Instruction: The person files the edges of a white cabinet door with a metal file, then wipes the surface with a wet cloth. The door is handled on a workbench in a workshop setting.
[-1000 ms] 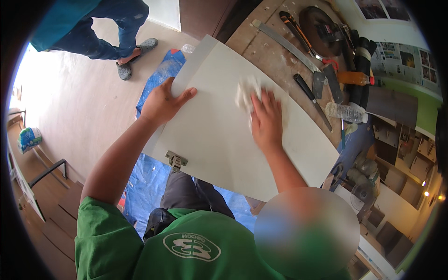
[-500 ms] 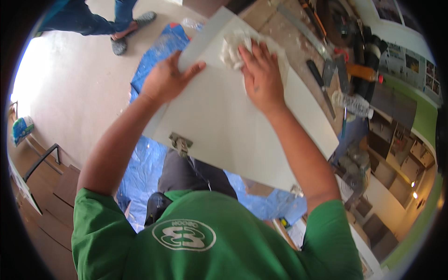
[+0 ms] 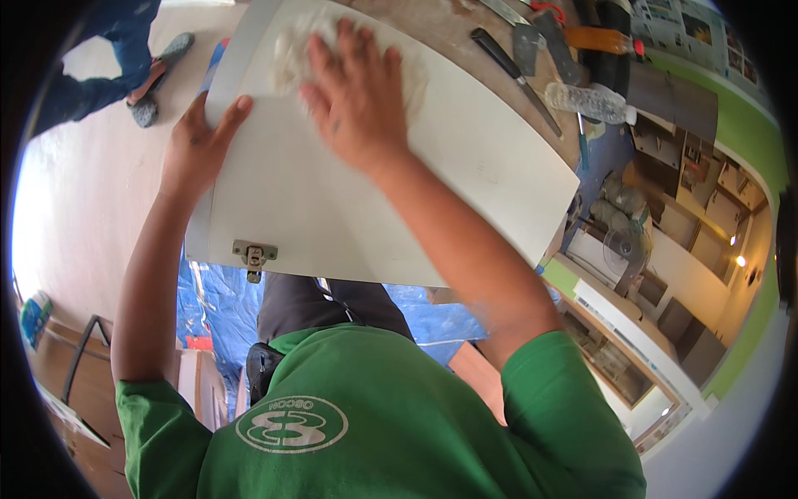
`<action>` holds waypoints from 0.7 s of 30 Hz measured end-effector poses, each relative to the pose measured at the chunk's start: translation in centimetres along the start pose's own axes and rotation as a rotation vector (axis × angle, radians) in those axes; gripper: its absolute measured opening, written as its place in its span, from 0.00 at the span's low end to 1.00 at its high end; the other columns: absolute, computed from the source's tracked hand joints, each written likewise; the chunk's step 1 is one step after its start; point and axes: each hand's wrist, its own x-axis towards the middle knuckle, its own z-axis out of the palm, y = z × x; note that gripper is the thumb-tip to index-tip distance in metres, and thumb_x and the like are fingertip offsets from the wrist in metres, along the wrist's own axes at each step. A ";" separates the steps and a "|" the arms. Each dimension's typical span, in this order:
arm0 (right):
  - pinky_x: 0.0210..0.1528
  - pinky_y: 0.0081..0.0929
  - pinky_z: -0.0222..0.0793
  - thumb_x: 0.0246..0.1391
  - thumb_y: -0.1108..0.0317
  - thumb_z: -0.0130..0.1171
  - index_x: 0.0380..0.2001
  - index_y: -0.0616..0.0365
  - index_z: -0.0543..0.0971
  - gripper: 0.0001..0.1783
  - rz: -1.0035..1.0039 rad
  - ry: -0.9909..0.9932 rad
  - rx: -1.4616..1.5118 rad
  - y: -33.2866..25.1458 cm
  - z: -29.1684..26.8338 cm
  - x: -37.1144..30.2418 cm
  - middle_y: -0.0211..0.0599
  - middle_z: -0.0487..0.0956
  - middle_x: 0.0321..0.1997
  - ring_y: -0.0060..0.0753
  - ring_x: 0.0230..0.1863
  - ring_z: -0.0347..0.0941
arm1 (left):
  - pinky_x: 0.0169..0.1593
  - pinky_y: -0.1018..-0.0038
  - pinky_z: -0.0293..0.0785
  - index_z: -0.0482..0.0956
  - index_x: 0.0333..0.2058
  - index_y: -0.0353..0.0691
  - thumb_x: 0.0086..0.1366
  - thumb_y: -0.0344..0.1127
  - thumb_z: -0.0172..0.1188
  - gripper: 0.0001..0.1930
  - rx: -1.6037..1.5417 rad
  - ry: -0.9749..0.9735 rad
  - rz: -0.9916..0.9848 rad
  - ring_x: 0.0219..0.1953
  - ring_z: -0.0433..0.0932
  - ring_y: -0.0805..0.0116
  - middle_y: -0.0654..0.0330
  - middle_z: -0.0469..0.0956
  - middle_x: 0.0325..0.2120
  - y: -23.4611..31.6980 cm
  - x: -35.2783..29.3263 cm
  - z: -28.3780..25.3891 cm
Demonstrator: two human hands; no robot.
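Note:
A white cabinet door point(image 3: 332, 208) lies across the bench in front of me, its near edge close to my body. A metal hinge point(image 3: 254, 256) is fixed at its near left corner. My left hand point(image 3: 197, 145) grips the door's left edge, thumb on top and the other fingers partly hidden over the side. Near the far edge, my right hand point(image 3: 359, 100) presses a crumpled white rag point(image 3: 291, 62) against the door's surface. Motion smears the rag and the fingertips, and the hand covers part of the rag.
On the bench point(image 3: 461, 41) past the door lie a black-handled knife point(image 3: 503, 62), scraper blades point(image 3: 526, 50), an amber bottle point(image 3: 598, 39) and a clear plastic bottle point(image 3: 592, 102). Blue sheeting point(image 3: 428, 312) covers the floor below. Another person's legs point(image 3: 125, 58) stand at far left.
My right hand has swept left across the door with the rag. The door appears turned and further left in view, with my left hand still on its left edge.

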 end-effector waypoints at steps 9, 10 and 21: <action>0.73 0.68 0.47 0.61 0.64 0.60 0.74 0.42 0.65 0.37 0.117 -0.282 0.016 3.3 -6.3 -14.4 0.45 0.59 0.79 0.59 0.78 0.54 | 0.51 0.64 0.79 0.78 0.55 0.30 0.68 0.66 0.61 0.38 0.012 0.020 0.066 0.45 0.86 0.52 0.44 0.86 0.41 -0.3 0.1 0.1; 0.73 0.69 0.48 0.62 0.64 0.59 0.73 0.42 0.66 0.36 0.117 -0.219 -0.009 5.8 -6.3 -12.6 0.46 0.59 0.79 0.61 0.78 0.54 | 0.51 0.64 0.79 0.78 0.55 0.30 0.68 0.66 0.60 0.38 0.007 0.017 0.065 0.45 0.86 0.52 0.45 0.86 0.41 0.0 -0.1 0.1; 0.73 0.74 0.45 0.63 0.65 0.59 0.72 0.38 0.68 0.34 0.142 -0.245 0.072 1.1 -5.6 -14.2 0.44 0.61 0.78 0.66 0.77 0.54 | 0.51 0.63 0.79 0.77 0.55 0.30 0.66 0.70 0.58 0.42 0.034 0.021 0.055 0.45 0.86 0.51 0.42 0.85 0.42 -0.6 0.0 -0.1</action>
